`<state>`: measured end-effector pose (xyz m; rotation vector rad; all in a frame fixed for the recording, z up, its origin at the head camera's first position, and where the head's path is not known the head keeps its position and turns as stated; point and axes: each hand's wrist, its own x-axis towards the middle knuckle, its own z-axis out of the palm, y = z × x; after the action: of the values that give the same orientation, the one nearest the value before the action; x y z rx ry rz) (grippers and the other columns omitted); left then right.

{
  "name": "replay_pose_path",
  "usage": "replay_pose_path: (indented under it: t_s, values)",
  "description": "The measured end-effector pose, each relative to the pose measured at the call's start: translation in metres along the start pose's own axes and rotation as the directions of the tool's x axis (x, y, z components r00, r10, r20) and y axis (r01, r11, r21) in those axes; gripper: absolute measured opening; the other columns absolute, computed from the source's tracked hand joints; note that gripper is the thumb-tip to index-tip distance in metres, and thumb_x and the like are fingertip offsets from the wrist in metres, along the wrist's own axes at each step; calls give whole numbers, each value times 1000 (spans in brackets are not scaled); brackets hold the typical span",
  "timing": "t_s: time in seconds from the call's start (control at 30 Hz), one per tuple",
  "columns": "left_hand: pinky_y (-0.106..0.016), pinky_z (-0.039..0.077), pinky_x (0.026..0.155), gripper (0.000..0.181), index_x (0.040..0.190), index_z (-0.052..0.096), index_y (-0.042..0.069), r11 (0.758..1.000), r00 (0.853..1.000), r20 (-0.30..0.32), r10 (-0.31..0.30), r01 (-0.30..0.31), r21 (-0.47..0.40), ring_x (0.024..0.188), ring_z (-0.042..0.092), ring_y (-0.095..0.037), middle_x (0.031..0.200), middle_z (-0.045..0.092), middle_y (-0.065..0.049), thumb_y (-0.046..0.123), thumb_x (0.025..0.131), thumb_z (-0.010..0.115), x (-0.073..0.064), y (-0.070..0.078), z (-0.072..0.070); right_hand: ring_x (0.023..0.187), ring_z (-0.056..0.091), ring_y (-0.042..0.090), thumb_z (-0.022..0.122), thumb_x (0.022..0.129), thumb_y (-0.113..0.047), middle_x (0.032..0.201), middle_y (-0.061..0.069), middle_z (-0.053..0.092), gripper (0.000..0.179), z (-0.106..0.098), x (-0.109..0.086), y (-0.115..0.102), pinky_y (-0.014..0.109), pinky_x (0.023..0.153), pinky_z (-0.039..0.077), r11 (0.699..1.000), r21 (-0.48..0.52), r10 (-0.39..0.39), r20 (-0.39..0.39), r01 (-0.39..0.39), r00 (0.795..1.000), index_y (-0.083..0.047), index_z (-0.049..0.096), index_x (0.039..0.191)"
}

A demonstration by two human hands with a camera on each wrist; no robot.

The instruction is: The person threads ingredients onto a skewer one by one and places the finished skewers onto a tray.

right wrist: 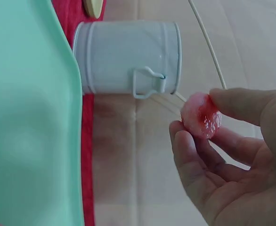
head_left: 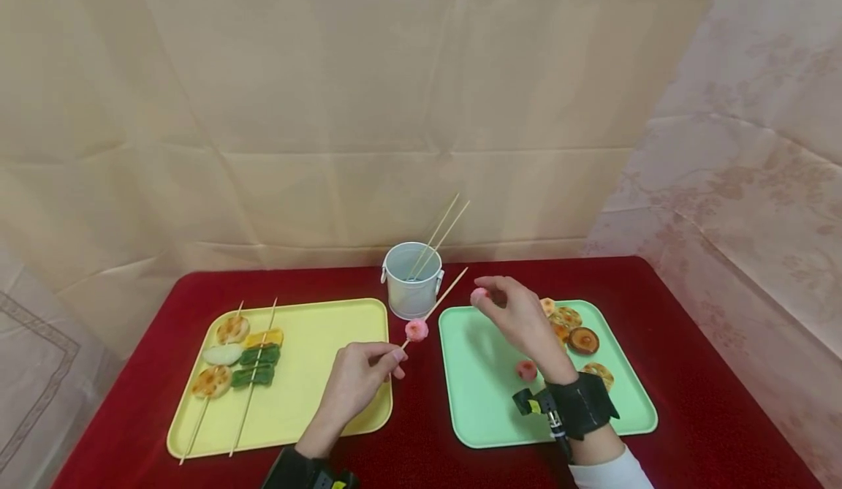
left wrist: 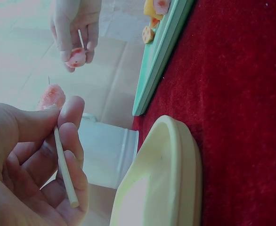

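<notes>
My left hand [head_left: 358, 379] pinches a thin wooden skewer [head_left: 447, 292] near its lower end, between thumb and fingers. One pink ball [head_left: 416, 330] with reddish patches is threaded on it, just beyond the fingertips. The skewer tilts up to the right, its bare tip free. A second pink ball [right wrist: 201, 115] is held between the thumb and fingers of my right hand [head_left: 520, 317], apart from the skewer tip and above the far left part of the green tray [head_left: 487, 430]. Another pink ball [head_left: 526, 370] lies on that tray beneath the right wrist.
A white metal bucket [head_left: 411, 292] holding bare skewers [head_left: 444, 229] stands behind the hands. At left, the yellow tray [head_left: 329, 321] bears two loaded skewers. Lotus root slices [head_left: 566, 318] and a mushroom cap [head_left: 583, 340] lie on the green tray. Red cloth [head_left: 421, 430] covers the table.
</notes>
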<state>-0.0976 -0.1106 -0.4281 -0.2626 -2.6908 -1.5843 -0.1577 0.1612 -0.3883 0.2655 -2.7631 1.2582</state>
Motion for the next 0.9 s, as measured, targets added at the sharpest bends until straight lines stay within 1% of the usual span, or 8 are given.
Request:
replay_pose_path:
  t_s: [0.1, 0.23, 0.37, 0.5, 0.57, 0.67, 0.8, 0.9]
  values:
    - [-25, 46, 58, 9, 94, 81, 7, 1000, 1000, 5, -1, 1, -4, 63, 59, -11, 67, 70, 7, 11, 96, 73, 0, 1, 0, 106, 66, 28, 74, 98, -30, 117, 10, 71, 40, 2, -1, 3, 44, 90, 57, 998, 55, 35, -6, -35, 999, -7, 69, 130]
    - [-25, 47, 59, 9, 94, 81, 7, 1000, 1000, 17, -2, 2, -12, 64, 61, -14, 67, 70, 7, 10, 96, 73, 0, 1, 0, 101, 67, 31, 73, 98, -36, 110, 8, 75, 39, 5, 2, 10, 46, 90, 56, 979, 184, 88, 0, -87, 996, -8, 71, 126]
    - [-26, 48, 61, 9, 96, 81, 7, 1000, 999, 48, 0, 1, -20, 66, 62, -18, 68, 71, 6, 8, 96, 73, 0, 2, 0, 101, 67, 37, 71, 98, -42, 106, 9, 75, 42, 7, 5, 18, 44, 91, 57, 926, 342, 166, 19, -162, 986, -7, 71, 122]
    - [-26, 48, 61, 9, 96, 81, 7, 1000, 997, 76, -1, 2, -15, 67, 60, -16, 69, 71, 6, 9, 97, 72, 1, 2, -1, 105, 63, 41, 69, 98, -49, 110, 15, 72, 50, 9, 7, 22, 30, 88, 56, 859, 461, 221, 55, -221, 974, -4, 70, 121]
    - [-26, 47, 61, 10, 95, 81, 6, 1000, 996, 87, -3, 5, -12, 67, 59, -15, 69, 71, 6, 10, 97, 72, 1, 2, -1, 105, 62, 39, 68, 98, -50, 111, 17, 69, 53, 10, 7, 24, 25, 87, 55, 813, 527, 241, 82, -247, 967, -3, 68, 121]
    - [-26, 46, 61, 12, 94, 81, 6, 1000, 995, 99, -3, 4, -12, 67, 58, -15, 69, 71, 6, 13, 97, 72, 1, 3, -2, 102, 63, 31, 70, 98, -45, 109, 12, 69, 49, 13, 8, 25, 25, 89, 55, 699, 657, 269, 123, -281, 955, -2, 67, 120]
    - [-26, 46, 61, 13, 93, 81, 6, 1000, 995, 102, -2, 3, -8, 67, 58, -14, 69, 70, 6, 15, 98, 72, 1, 3, -3, 93, 66, 15, 71, 99, -36, 98, 2, 71, 33, 14, 10, 26, 24, 89, 55, 539, 789, 291, 154, -295, 944, -6, 69, 113]
    - [-26, 47, 62, 14, 92, 81, 6, 1000, 995, 100, -4, 4, -1, 67, 59, -14, 68, 70, 7, 15, 98, 72, 0, 3, -3, 88, 67, 12, 70, 100, -31, 93, 0, 71, 23, 13, 11, 25, 24, 89, 56, 455, 840, 293, 174, -297, 940, -9, 70, 106]
